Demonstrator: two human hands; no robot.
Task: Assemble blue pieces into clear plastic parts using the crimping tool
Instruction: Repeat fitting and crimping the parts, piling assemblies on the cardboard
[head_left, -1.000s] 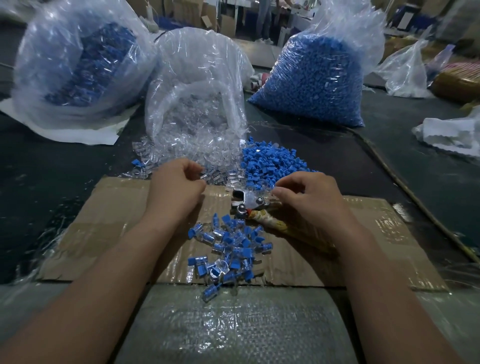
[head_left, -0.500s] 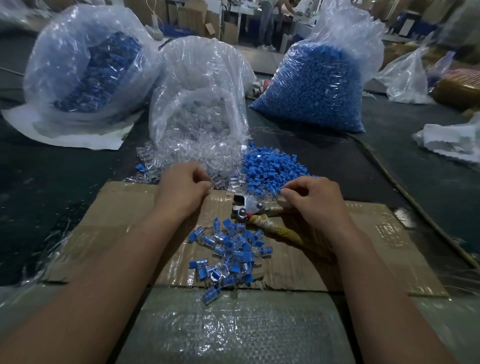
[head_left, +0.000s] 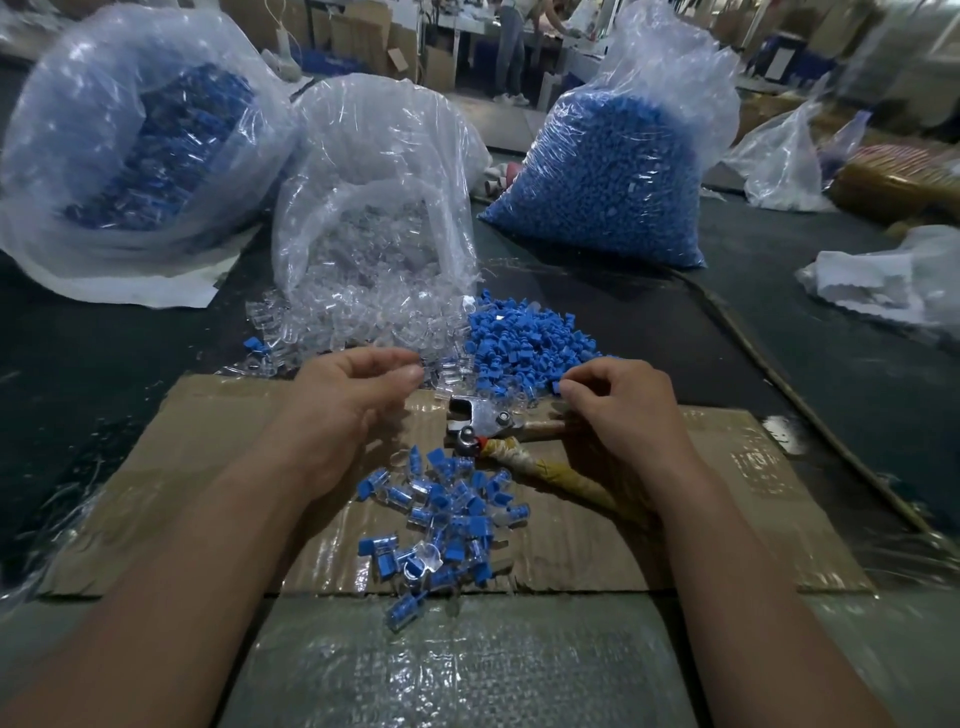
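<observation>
- A heap of assembled pieces (head_left: 447, 514) lies on the cardboard (head_left: 208, 467) covering the tabletop (head_left: 104, 364).
- The crimping tool (head_left: 483, 423) lies just beyond, between the hands.
- Left hand (head_left: 353, 400): fingers curled beside the clear parts (head_left: 363, 317); I cannot tell whether it holds one.
- Right hand (head_left: 618, 410) pinches a blue piece (head_left: 557, 385) at the edge of the blue pile (head_left: 524, 338).

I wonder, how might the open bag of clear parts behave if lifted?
The bag of clear parts looks floppy: its thin film sags and creases. Its mouth lies open with loose parts already spilled, so lifting would likely pour out more.
</observation>
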